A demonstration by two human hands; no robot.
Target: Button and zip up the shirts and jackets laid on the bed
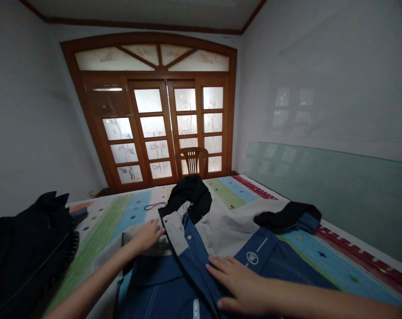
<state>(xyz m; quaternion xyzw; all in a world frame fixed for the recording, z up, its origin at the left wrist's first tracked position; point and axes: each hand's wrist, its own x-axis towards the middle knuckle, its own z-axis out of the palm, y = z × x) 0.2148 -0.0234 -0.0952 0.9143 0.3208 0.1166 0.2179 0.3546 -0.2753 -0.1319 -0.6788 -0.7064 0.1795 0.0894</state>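
A hooded jacket (221,226) lies spread on its back, front up, with a light grey top, blue lower body and black hood (197,197). Its front is undone at least near the neck, and a white zipper pull (196,309) shows low on it. My left hand (148,235) rests on the grey chest part beside the front edge, fingers stretched out. On the blue front, left of a round white logo (252,258), my right hand (234,281) lies flat with its fingers apart. One sleeve with a black cuff part (287,216) is folded toward the right.
Beneath the jacket is a striped, colourful bed cover (121,210). Dark clothing (28,252) is heaped at the left. A wooden chair (192,161) stands beyond the far edge, before wooden glazed doors (168,128). A pale green panel (340,186) runs along the right wall.
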